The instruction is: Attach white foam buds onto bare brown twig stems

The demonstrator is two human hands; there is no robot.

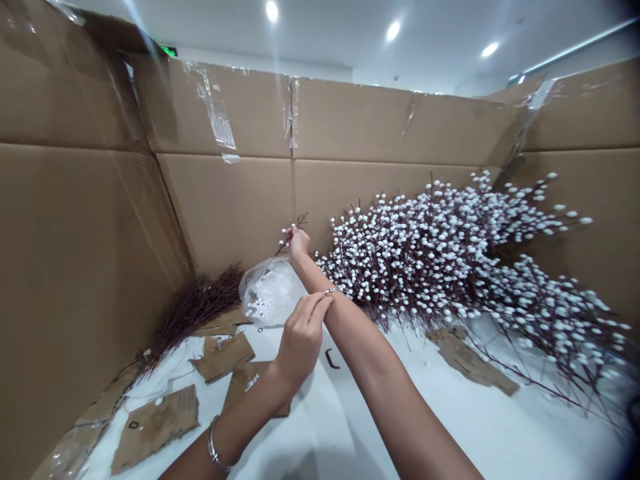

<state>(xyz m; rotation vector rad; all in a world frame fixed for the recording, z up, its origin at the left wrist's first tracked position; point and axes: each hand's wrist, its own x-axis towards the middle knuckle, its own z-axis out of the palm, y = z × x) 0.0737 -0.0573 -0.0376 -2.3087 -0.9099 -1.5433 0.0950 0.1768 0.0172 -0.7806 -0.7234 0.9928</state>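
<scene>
My right hand (299,241) reaches forward, closed on a thin dark-red twig (281,249) with a few white berry-like buds and a forked bare tip. The twig's lower end slants over a clear plastic bag (277,293) that has loose white buds inside. My left hand (306,328) is closed, its fingertips pinched at a thin silver bracelet (332,291) on my right forearm. To the right of my arm lies a big pile of white-budded branches (425,247). Left of the bag is a bundle of bare dark-red twigs (203,307).
Tall cardboard walls (225,207) enclose the white work surface (400,387). Torn cardboard pieces (157,427) lie at left, another cardboard scrap (473,363) at right. A short dark-red twig piece (331,360) rests near my right forearm. Some branches spread toward the right edge.
</scene>
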